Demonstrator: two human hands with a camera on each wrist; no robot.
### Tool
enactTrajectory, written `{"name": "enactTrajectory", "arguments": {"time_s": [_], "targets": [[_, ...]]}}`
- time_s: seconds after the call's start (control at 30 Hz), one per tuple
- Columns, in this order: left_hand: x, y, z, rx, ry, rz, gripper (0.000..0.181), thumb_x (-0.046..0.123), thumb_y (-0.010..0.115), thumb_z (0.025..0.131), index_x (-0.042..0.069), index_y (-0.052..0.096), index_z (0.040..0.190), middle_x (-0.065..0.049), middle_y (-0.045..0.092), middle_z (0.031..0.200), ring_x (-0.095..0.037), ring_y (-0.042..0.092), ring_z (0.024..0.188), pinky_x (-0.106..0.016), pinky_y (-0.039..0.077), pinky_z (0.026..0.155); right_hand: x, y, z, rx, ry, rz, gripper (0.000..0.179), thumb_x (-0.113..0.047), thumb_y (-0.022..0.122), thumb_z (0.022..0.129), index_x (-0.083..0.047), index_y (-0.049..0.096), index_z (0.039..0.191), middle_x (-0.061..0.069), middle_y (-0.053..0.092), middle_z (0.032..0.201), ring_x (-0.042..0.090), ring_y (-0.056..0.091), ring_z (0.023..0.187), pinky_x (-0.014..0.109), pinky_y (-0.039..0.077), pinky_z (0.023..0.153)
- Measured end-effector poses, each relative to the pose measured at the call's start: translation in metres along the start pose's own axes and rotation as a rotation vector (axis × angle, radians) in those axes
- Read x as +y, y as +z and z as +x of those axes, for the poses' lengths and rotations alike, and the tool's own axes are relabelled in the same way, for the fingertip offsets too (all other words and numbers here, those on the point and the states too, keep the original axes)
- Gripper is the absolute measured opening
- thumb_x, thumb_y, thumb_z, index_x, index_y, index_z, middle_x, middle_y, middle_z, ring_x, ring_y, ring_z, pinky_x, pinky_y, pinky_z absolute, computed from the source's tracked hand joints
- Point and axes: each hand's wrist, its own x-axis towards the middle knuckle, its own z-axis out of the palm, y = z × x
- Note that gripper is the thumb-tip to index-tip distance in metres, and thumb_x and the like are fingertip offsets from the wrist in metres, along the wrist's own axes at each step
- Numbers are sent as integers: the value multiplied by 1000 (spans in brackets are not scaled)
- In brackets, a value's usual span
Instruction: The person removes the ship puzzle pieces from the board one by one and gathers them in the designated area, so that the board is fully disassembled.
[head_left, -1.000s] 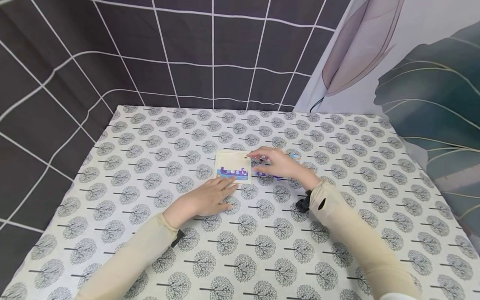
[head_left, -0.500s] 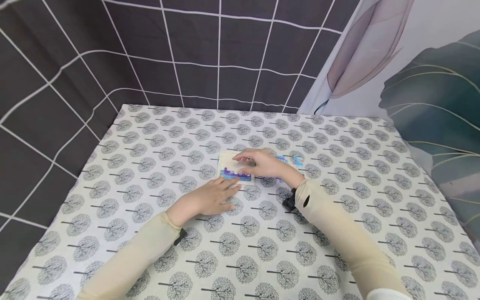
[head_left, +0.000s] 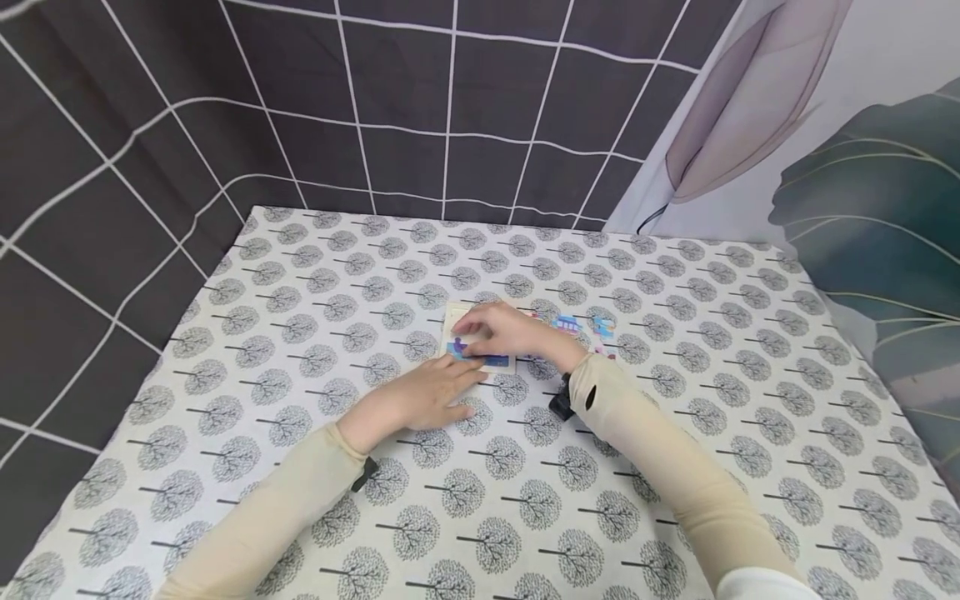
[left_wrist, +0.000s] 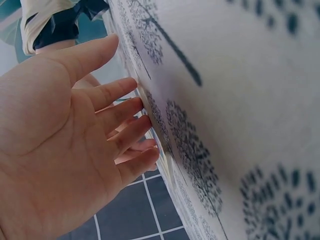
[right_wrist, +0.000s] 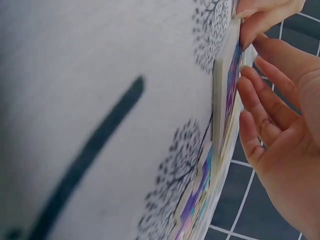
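A small jigsaw puzzle in a pale frame (head_left: 456, 310) lies at the middle of the table, its lower part showing blue and purple puzzle pieces (head_left: 495, 360). My left hand (head_left: 420, 395) lies at the frame's near left edge, fingers fairly straight, fingertips on the board. Over the board bends my right hand (head_left: 504, 332), thumb and fingers slightly curved, tips at the puzzle. Whether it pinches a piece is hidden. From the side, the right wrist view shows the right fingers (right_wrist: 270, 107) close to the puzzle's face; the left palm (left_wrist: 55, 135) fills the left wrist view.
Right of the frame lie several loose puzzle pieces, among them a blue-and-pink one (head_left: 567, 324) and a light blue one (head_left: 603, 326). A tree-print cloth (head_left: 375, 350) covers the table. Dark grid-patterned fabric (head_left: 390, 100) hangs behind it.
My right hand has moved left from the frame's right edge to over the board, uncovering loose pieces on the right. The left hand has stayed at the frame's near edge.
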Motion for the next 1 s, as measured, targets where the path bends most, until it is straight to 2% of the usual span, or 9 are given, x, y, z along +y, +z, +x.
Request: {"name": "enactTrajectory", "arguments": {"time_s": [0.2, 0.37, 0.57, 0.77, 1.0], "targets": [[2, 1, -1, -7, 0, 23, 63, 40, 45, 96, 9, 27, 147, -7, 17, 155, -28, 11, 143, -46, 13, 116, -3, 1, 5, -38, -4, -28, 28, -21, 72, 81, -7, 69, 105, 3, 64, 102, 15, 59, 96, 25, 48, 89], [2, 1, 0, -8, 2, 28, 63, 41, 45, 96, 10, 27, 147, -7, 16, 156, -28, 9, 143, -47, 14, 116, -7, 1, 10, -64, 61, -4, 27, -21, 73, 79, -9, 70, 103, 2, 63, 100, 16, 57, 96, 28, 46, 89], [2, 0, 0, 10, 15, 44, 62, 40, 46, 96, 8, 29, 146, -9, 18, 155, -30, 14, 142, -45, 12, 117, -10, 0, 16, -96, 129, 30, 28, -17, 75, 77, -7, 70, 102, 5, 63, 99, 18, 56, 95, 27, 47, 88], [4, -1, -1, 37, 30, 56, 61, 37, 49, 95, 6, 32, 145, -12, 23, 153, -31, 18, 141, -45, 13, 117, -16, -1, 20, -121, 234, 29, 28, -18, 76, 75, -7, 71, 100, 5, 61, 100, 17, 55, 95, 27, 46, 87], [4, 0, 0, 30, 39, 51, 62, 38, 48, 95, 5, 31, 145, -13, 21, 154, -32, 17, 141, -46, 13, 117, -17, 0, 19, -110, 234, -5, 28, -18, 77, 74, -7, 70, 99, 3, 59, 95, 16, 52, 90, 25, 44, 83]]}}
